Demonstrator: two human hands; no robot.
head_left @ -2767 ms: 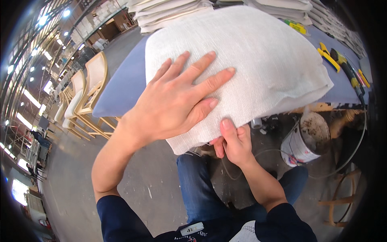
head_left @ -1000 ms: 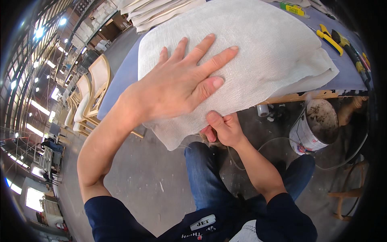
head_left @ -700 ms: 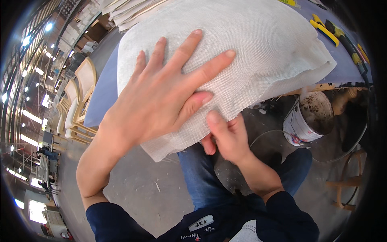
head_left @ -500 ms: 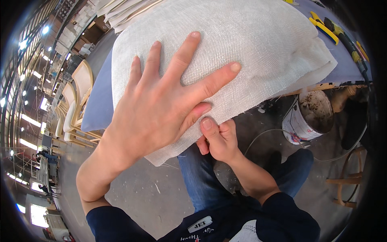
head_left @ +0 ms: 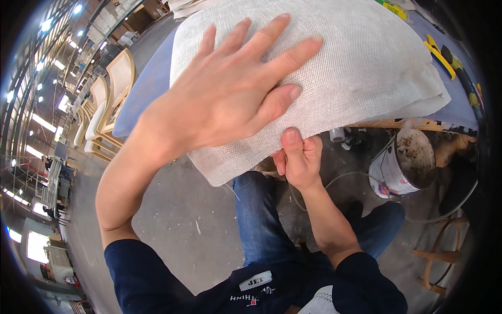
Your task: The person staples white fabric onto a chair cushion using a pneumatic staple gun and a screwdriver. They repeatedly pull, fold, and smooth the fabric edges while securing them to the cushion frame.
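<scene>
A large sheet of white woven cloth [head_left: 366, 68] lies over the near edge of a blue-covered table [head_left: 149, 83] and hangs down toward me. My left hand [head_left: 235, 89] lies flat on top of it, fingers spread, pressing it down. Below the edge, my right hand [head_left: 297, 159] pinches the hanging hem of the cloth between thumb and curled fingers.
A dirty paint bucket [head_left: 402, 165] stands on the concrete floor at right, with a cable looping past it. Yellow hand tools [head_left: 439, 52] lie on the table's right end. Pale wooden chairs [head_left: 107, 104] are lined up at left. A wooden stool [head_left: 444, 256] sits at lower right.
My left hand has slid farther up and right over the cloth, fingers spreading wider. My right hand has stayed at the hem, keeping its pinch.
</scene>
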